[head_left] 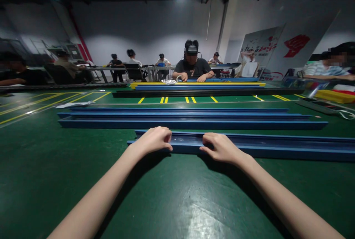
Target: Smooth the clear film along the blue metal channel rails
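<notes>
A long blue channel (263,146) lies across the green table and runs out of view at the right. Near its left end, my left hand (156,139) grips it, fingers over the trough and thumb at the near wall. My right hand (217,146) is curled over the same channel a short way to the right, with its thumb low at the near wall. A bare stretch of trough shows between the two hands. What the fingertips press on inside the channel is partly hidden.
More blue channels (188,124) lie parallel just beyond. Farther back are a black channel (166,93) and a yellow one (246,84), where a person (191,65) sits working. A yellow tray (335,96) and a grey power strip (318,105) are at the right.
</notes>
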A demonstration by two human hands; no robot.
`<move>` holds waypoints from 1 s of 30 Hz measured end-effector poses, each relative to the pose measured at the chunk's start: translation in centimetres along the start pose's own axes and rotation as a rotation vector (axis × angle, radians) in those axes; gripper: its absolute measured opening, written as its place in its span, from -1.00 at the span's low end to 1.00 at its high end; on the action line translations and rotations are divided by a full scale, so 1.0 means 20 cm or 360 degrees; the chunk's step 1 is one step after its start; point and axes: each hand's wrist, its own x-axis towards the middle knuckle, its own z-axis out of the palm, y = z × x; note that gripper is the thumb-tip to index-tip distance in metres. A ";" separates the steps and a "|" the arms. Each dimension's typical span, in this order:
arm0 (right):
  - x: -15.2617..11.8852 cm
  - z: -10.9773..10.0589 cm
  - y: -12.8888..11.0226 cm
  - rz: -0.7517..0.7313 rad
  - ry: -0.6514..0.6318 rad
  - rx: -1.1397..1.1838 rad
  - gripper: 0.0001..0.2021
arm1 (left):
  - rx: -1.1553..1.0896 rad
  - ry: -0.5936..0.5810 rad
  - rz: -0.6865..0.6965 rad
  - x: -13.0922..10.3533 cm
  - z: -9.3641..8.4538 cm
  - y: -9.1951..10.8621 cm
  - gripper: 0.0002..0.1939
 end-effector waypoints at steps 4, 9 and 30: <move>0.00 0.00 0.00 0.0021 0.0008 0.0032 -0.79 | 0.0002 -0.0010 -0.0044 -0.05 -0.01 -0.07 -0.79; 0.00 0.01 0.01 0.0028 -0.0019 0.0047 -0.79 | 0.0004 -0.0026 -0.0052 -0.07 -0.02 -0.10 -0.83; 0.05 0.03 0.00 0.0057 -0.0046 -0.0067 -0.68 | -0.0178 -0.0026 -0.0093 -0.05 -0.01 -0.16 -0.69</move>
